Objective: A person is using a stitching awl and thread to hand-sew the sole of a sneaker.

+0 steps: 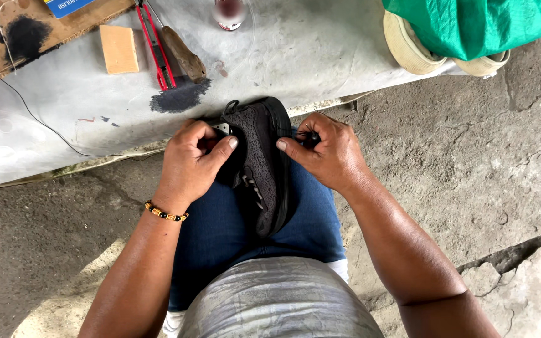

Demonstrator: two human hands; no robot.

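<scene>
Cracked concrete floor (471, 163) surrounds a low worktop (82, 106). On the lap lies a black shoe (264, 163); left hand (192, 159) clamps its collar, right hand (327, 153) pinches something dark at the sole edge. Steadying it firmly helps.

Black knit-textured sneaker with black laces (261, 166); blue denim jeans (220, 231); grey streaked shirt (277, 300); black-and-amber beaded bracelet (165, 213); red-handled cutter (155, 45); tan rectangular block (119, 49); green cloth (471, 25); grey-white stained board (76, 106)

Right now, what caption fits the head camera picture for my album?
Left hand and right hand grip a black shoe resting on a blue-jeaned lap.
</scene>
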